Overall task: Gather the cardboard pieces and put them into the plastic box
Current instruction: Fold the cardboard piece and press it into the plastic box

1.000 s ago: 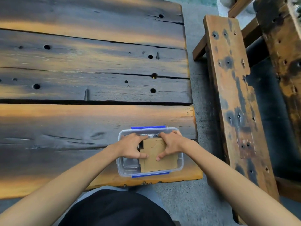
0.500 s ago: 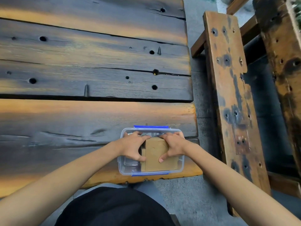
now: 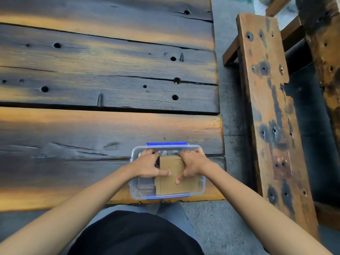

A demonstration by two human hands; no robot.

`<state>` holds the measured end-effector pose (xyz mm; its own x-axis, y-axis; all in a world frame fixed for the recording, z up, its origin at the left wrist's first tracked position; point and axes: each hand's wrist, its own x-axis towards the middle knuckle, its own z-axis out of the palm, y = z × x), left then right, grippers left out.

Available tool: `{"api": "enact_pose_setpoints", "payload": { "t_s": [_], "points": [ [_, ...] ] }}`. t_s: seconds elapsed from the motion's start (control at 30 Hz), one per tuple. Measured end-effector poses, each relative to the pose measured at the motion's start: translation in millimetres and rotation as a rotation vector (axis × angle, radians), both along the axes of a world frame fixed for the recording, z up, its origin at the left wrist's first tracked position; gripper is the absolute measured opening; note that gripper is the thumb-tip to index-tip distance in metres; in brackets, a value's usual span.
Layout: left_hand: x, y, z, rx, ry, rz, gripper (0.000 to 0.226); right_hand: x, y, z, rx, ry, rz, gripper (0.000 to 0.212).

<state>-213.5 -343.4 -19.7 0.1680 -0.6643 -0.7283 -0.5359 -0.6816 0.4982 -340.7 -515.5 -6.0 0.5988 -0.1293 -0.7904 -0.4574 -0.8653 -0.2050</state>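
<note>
A clear plastic box with blue clips stands at the near right corner of the wooden table. Brown cardboard pieces lie stacked inside it, filling its middle and right part. My left hand rests on the stack's left edge, thumb laid across the top sheet. My right hand presses on the stack's right side, thumb pointing down onto the cardboard. Both hands reach into the box, fingers curled over the far end of the stack, which hides what lies beneath them.
The table is made of dark, weathered planks with holes and gaps. A wooden bench stands to the right across a strip of concrete floor. The box sits close to the table's near edge.
Both hands have stayed on the cardboard in the box, shifting only slightly. The view has tilted a little, so the table appears lower in the frame.
</note>
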Motion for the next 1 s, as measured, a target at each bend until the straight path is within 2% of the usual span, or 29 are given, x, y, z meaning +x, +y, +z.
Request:
{"api": "enact_pose_setpoints", "payload": {
  "t_s": [0.1,0.17,0.3,0.47,0.77,1.0],
  "points": [
    [-3,3,3,0.063,0.039,0.138,0.098,-2,0,-2,-0.006,-0.003,0.019,0.093],
    [-6,4,4,0.076,0.047,0.183,0.105,-4,-1,-4,0.002,-0.021,0.02,0.09],
    [-22,-2,4,0.141,-0.043,0.123,0.115,-4,-3,-8,0.007,-0.03,0.035,0.088],
    [-36,0,-7,0.143,-0.104,0.145,0.128,-1,-3,-11,0.011,-0.036,0.065,0.085],
    [-41,2,-8,0.188,-0.056,0.118,0.147,3,-6,-9,0.04,0.009,0.102,0.083],
    [-42,-1,-7,0.206,-0.075,0.108,0.147,2,-6,-5,0.039,-0.005,0.112,0.081]
  ]
}}
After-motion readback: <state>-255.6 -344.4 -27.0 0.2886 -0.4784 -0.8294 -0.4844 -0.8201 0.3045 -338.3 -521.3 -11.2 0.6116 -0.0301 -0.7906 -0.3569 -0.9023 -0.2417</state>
